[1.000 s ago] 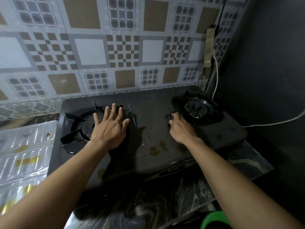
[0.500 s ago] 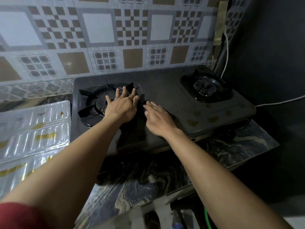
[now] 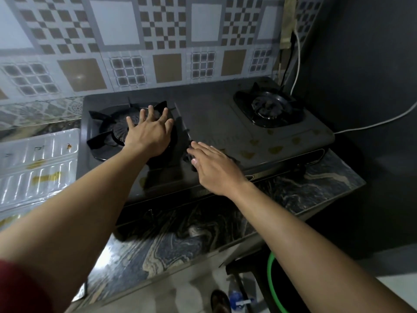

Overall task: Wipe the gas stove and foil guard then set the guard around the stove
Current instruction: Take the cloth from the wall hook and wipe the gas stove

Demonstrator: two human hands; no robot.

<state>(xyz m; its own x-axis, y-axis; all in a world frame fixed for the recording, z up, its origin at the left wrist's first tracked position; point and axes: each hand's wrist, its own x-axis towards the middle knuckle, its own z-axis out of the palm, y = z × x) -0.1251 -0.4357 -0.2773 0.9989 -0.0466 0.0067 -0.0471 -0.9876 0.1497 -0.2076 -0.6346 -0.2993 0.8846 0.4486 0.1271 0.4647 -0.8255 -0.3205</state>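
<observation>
A dark two-burner gas stove (image 3: 214, 123) stands on a marbled counter (image 3: 180, 240) against the tiled wall. My left hand (image 3: 149, 134) rests with fingers spread on the right side of the left burner (image 3: 108, 132). My right hand (image 3: 214, 166) lies flat on the stove's front middle, pressing what looks like a dark cloth (image 3: 191, 158); only its dark edges show beside the thumb. The silvery ribbed foil guard (image 3: 38, 168) lies flat on the counter left of the stove, apart from both hands.
The right burner (image 3: 268, 109) sits near the dark side wall. A white cable (image 3: 297, 64) hangs down the corner and runs off right. Yellowish stains dot the stove's front right. Below the counter are a green hose (image 3: 270, 279) and a bottle (image 3: 237, 299).
My right hand has slid left across the stove top from the right burner to the front middle. My left hand has stayed on the left burner. The camera has pulled back.
</observation>
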